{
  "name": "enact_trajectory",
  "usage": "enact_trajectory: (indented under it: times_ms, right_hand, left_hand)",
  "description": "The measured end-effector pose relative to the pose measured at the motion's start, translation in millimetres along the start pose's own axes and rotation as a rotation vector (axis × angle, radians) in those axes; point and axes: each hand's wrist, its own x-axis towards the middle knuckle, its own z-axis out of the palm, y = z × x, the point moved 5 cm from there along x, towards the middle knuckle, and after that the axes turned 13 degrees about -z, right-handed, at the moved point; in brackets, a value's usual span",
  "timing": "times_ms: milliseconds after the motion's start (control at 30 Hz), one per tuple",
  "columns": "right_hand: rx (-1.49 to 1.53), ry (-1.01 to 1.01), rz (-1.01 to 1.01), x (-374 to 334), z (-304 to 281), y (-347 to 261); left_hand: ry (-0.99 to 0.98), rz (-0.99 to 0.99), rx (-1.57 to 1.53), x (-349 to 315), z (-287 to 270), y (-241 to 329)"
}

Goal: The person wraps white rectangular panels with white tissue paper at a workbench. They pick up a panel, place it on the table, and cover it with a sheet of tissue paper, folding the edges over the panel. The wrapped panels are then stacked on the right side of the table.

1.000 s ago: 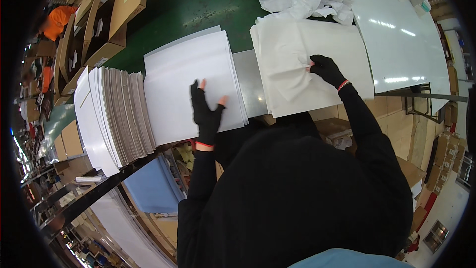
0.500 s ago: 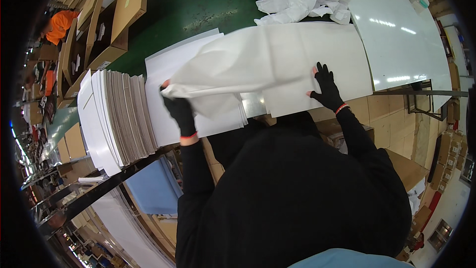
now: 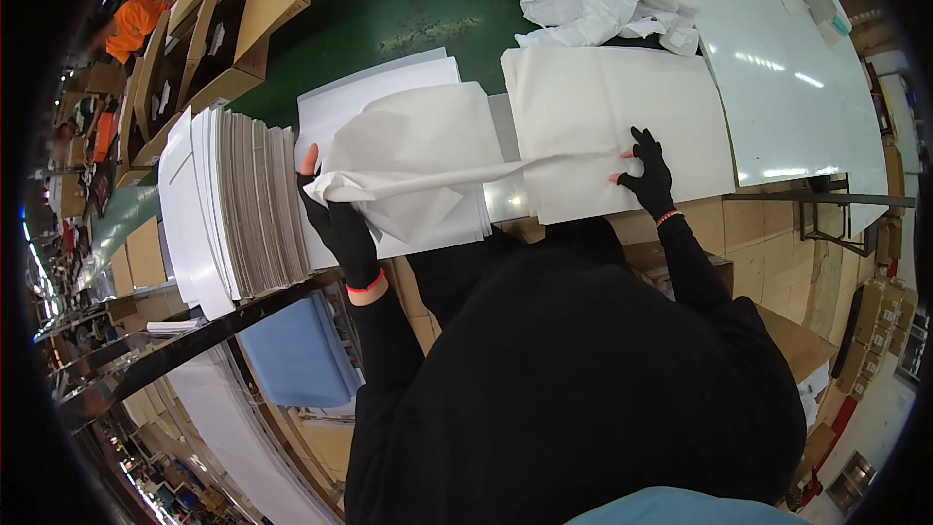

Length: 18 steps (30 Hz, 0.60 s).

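The left hand (image 3: 342, 238) is clutching a bunched edge of the thin sheet (image 3: 418, 122), which is trailing over the left paper stack (image 3: 335, 97) toward the right paper stack (image 3: 671, 107). The right hand (image 3: 646, 175) is resting there, fingers spread; its contact with the sheet is showing unclearly. Lopsided pulling is risking creases or tearing.

Left hand (image 3: 342, 233), black-gloved with bare thumb, grips the bunched edge of a thin off-white sheet (image 3: 428, 122), which lies partly over a white paper stack (image 3: 316, 122) and stretches rightward. Right hand (image 3: 648, 173) rests, fingers spread, on an off-white paper pile (image 3: 675, 102); crumpled white paper (image 3: 622, 0) lies just beyond, on a green tabletop (image 3: 418, 0).
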Motion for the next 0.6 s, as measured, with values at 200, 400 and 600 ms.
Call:
enact_trajectory:
  times_ms: [200, 400, 600]
  right_hand:
    - [-0.014, 0.137, -0.047, 1.4, 4.5, 20.8]
    - [0.043, 0.242, 0.139, 21.4, -13.0, 30.3]
    - [0.862, 0.025, 0.054, 105.9, -5.3, -129.9]
  left_hand:
    - [-0.075, -0.041, 0.0, -0.7, 3.7, -12.3]
    - [-0.064, -0.111, -0.1, -9.1, 1.8, -5.7]
    - [-0.199, -0.189, -0.182, -29.8, 59.0, -5.5]
